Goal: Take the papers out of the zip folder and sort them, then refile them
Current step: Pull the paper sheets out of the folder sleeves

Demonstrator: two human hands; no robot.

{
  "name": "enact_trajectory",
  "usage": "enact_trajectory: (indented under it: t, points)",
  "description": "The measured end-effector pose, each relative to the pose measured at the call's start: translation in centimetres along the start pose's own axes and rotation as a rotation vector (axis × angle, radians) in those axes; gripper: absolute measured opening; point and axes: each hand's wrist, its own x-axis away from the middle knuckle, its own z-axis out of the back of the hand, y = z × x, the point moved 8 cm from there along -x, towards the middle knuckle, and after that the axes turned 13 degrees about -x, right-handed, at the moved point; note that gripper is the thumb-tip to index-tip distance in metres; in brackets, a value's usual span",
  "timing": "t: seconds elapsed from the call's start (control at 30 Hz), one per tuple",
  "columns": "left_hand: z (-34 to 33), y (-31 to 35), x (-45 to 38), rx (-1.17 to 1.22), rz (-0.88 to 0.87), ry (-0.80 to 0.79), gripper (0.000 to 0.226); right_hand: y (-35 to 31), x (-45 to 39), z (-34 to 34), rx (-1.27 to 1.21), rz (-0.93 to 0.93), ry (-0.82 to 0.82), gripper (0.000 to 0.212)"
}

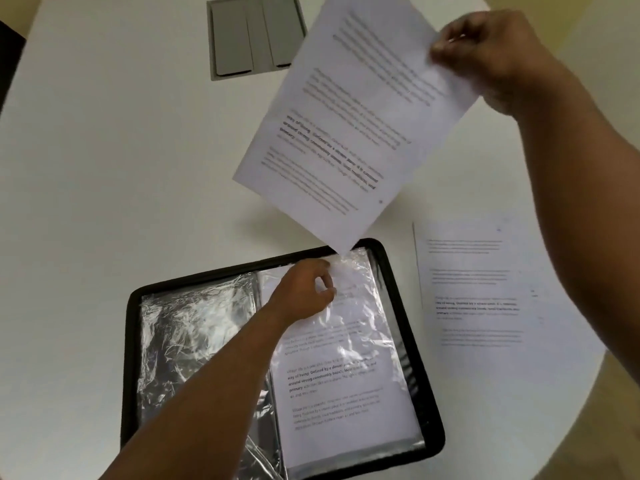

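my right hand (485, 53) pinches the sheet (349, 123) clear while my left hand (304, 292) pins the sleeve (346, 341) mouth, so i lift straight.

Open zip folder (429, 393) on table (104, 150), loose sheet (474, 289) right

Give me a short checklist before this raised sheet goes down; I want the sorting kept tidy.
1. Right hand pinches the raised white printed sheet firmly: ok.
2. Sheet fully clear of the crinkled clear plastic sleeve: cannot tell; its lower corner meets the sleeve mouth.
3. Left hand steadies the sleeve top: ok.
4. Black zip folder lies open and flat: ok.
5. Printed page lying on the white table, ready for stacking: ok.
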Motion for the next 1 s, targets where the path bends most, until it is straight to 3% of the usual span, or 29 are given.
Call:
enact_trajectory:
  t: [0.2, 0.3, 0.33, 0.4, 0.43, 0.57, 0.77, 0.83, 0.87, 0.93, 1.0]
  points:
    - [2.1, -0.5, -0.2, 0.087, 0.122, 0.124, 0.022, 6.8, 3.0, 6.9, -0.066, -0.228, -0.043, 0.003]
    - [3.6, -0.6, 0.3, 0.137, 0.18, 0.128, 0.03, 11.1, 5.2, 10.0, 0.016, -0.378, -0.094, 0.047]
    - [4.1, -0.7, 0.5, 0.133, 0.201, 0.118, 0.022, 12.4, 6.0, 10.8, 0.067, -0.427, -0.095, 0.048]
    - [5.3, -1.2, 0.8, 0.125, 0.251, 0.084, 0.003, 14.8, 7.5, 11.6, 0.174, -0.532, -0.161, 0.022]
    - [5.8, -1.3, 1.1, 0.125, 0.264, 0.064, 0.004, 16.0, 8.1, 11.9, 0.231, -0.564, -0.192, 0.012]
    - [7.7, -1.8, 2.2, 0.352, 0.32, 0.01, 0.024, 19.1, 9.9, 11.9, 0.438, -0.622, -0.301, 0.011]
    - [10.5, -5.9, 4.4, 0.86, 0.383, 0.2, 0.029, 22.5, 10.6, 9.8, 0.778, -0.56, -0.394, 0.012]
    - [11.3, -7.8, 5.7, 0.993, 0.387, 0.25, 0.011, 23.8, 10.8, 9.3, 0.883, -0.553, -0.396, 0.016]
    - [11.7, -8.9, 6.4, 1.047, 0.4, 0.275, 0.01, 24.2, 11.0, 9.2, 0.939, -0.556, -0.387, 0.016]
    - [12.3, -11.6, 8.2, 1.122, 0.451, 0.335, 0.031, 24.4, 11.4, 9.2, 1.101, -0.517, -0.333, 0.022]
    - [12.6, -14.1, 9.7, 1.169, 0.528, 0.37, 0.03, 23.9, 11.3, 8.7, 1.269, -0.344, -0.23, 0.039]
